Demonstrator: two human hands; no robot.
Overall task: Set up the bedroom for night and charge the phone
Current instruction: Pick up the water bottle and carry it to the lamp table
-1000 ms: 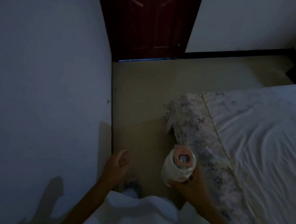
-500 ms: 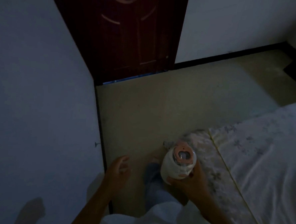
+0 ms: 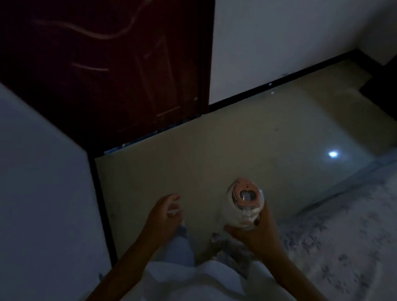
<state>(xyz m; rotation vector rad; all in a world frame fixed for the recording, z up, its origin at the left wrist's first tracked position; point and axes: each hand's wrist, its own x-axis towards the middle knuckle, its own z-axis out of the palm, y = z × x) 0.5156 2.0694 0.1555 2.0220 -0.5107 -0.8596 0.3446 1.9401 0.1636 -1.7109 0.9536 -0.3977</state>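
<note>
Right hand grips white bottle — no legible label

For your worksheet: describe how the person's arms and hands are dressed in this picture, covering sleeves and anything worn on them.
Both forearms are bare; no sleeves reach them. The left hand and right hand show no gloves, and no watch or bracelet is visible in the dim light. A dark-painted nail shows on the right fingers.

1. Only one view is given, taken from a wide-angle camera worn on the person's head.
2. It is aimed forward and steeply down, over the floor towards a dark door.
3. Both forearms and a white garment are seen very near, at the lower edge.
4. A bed is caught at the right edge.
</note>
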